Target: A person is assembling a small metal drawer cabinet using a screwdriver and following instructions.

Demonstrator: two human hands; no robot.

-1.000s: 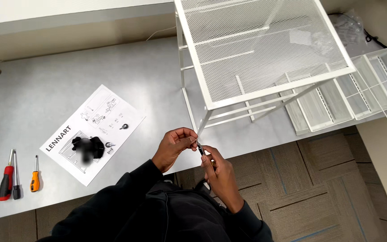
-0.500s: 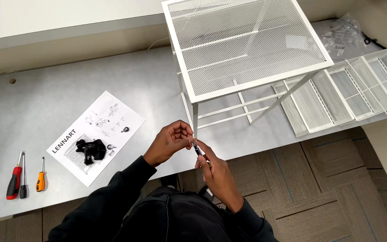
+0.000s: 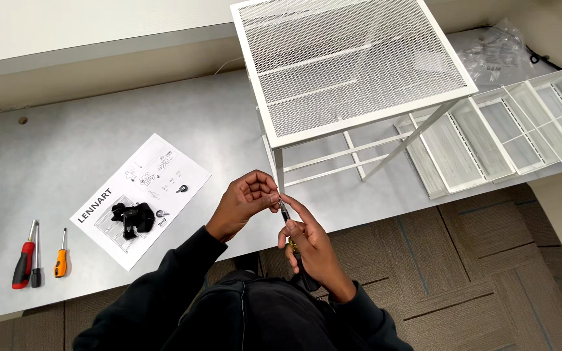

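Note:
My left hand pinches something small at the bottom of the near leg of a white mesh-topped metal frame standing on the grey table. My right hand grips a screwdriver with a yellowish handle, its tip pointing up at the spot my left fingers hold. The small part between my fingers is hidden.
An instruction sheet lies on the table with black caster parts on it. A red screwdriver, a thin dark tool and a small orange screwdriver lie far left. White wire drawers and a plastic bag sit right.
The view has shifted, so the frame and table now sit further right and lower. My hands stay together at the frame's leg with the screwdriver.

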